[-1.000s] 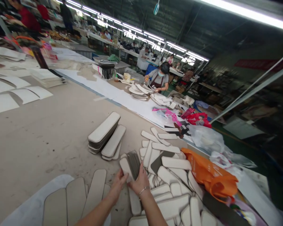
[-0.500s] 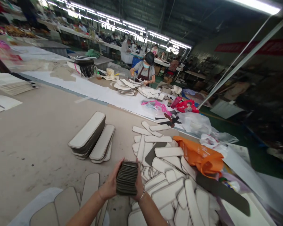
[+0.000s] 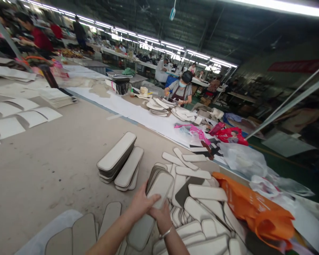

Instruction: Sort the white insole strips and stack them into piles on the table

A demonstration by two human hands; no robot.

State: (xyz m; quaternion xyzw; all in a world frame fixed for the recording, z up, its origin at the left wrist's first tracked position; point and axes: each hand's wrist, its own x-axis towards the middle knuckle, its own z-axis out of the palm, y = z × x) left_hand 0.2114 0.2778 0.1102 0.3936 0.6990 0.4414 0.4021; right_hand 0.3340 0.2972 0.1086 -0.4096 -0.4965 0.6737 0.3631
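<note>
Both of my hands hold one stack of long beige padded pieces [image 3: 156,184], its flat face turned up and its far end pointing away from me. My left hand [image 3: 140,203] lies over the stack's left side. My right hand [image 3: 161,216], with a bracelet at the wrist, grips it from below and the right. Just to the right spreads a loose pile of the same pieces [image 3: 199,209]. Two neat stacks of them [image 3: 121,159] stand on the table to the left.
An orange bag [image 3: 255,209] and clear plastic bags [image 3: 244,159] lie right of the pile. Flat beige pieces [image 3: 82,233] lie in a row at the near edge. White cut sheets [image 3: 21,113] sit far left. A person [image 3: 182,90] works at the table's far end.
The stack stood edge-up between my hands half a second ago; now it is laid over flat, face up, and pushed forward. My view has swung back to the left.
</note>
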